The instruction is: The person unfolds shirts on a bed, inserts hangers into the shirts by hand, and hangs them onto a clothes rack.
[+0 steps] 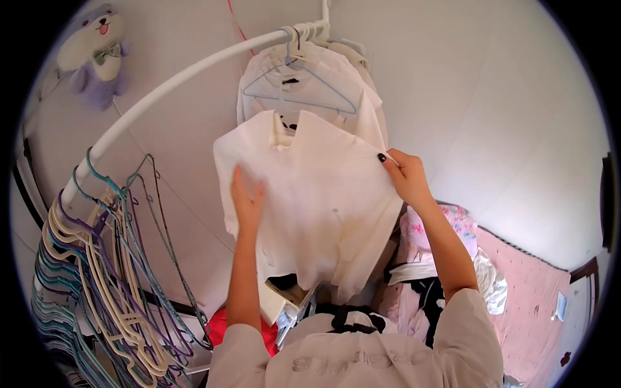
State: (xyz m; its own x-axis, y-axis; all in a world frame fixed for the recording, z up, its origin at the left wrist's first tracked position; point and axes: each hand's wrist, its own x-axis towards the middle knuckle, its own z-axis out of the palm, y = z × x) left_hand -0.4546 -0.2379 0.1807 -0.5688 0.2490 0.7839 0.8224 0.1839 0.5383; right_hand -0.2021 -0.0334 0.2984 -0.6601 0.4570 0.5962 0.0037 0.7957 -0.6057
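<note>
A white collared long-sleeved top (pixel 323 174) is spread out in front of me, a small mark on its chest. My right hand (pixel 409 176) pinches its shoulder edge between thumb and fingers. On the other side, my left hand (pixel 248 197) lies against the front of the top, fingers stretched and thumb apart, slightly blurred. Just above the collar a blue-grey hanger (pixel 301 97) hangs from the white rail (pixel 194 68). Behind it are several white garments (pixel 259 71) on the same rail.
Many bare hangers (pixel 116 258), teal, purple and cream, crowd the rail's left end. A plush toy (pixel 100 58) is up on the wall at left. Below right lie a pink floral pillow (pixel 453 226), heaped clothes (pixel 424 304) and a pink bed cover (pixel 524 284). Something red (pixel 220 328) is low at left.
</note>
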